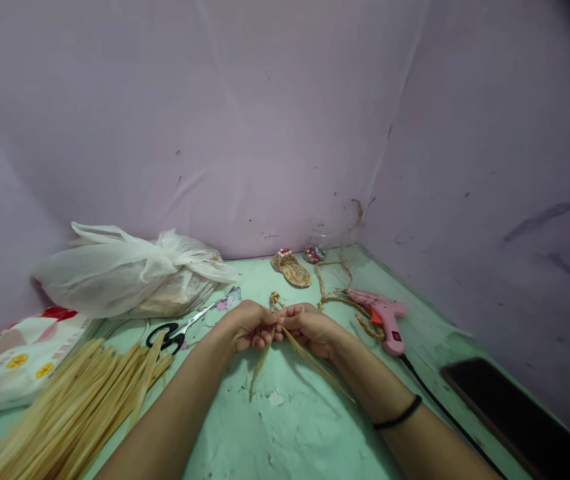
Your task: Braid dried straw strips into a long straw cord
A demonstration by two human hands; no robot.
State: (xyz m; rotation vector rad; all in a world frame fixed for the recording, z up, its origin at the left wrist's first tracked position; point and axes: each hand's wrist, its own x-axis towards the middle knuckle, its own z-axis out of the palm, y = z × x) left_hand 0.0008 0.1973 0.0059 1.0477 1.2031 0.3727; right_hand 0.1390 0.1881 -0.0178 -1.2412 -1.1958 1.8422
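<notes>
Both my hands meet over the middle of the table, fingertips pinched together on a straw braid. Its short plaited end sticks up beyond my fingers. My left hand is closed on it from the left, with one loose strand hanging below. From the other side my right hand grips it, and longer loose strands trail down to the right under that hand. The exact crossing of the strands is hidden by my fingers.
Dried straw strips lie at left, near black-handled scissors and a tied plastic bag. Behind are a small woven straw slipper and beads. To the right lie a braided cord, pink glue gun and phone.
</notes>
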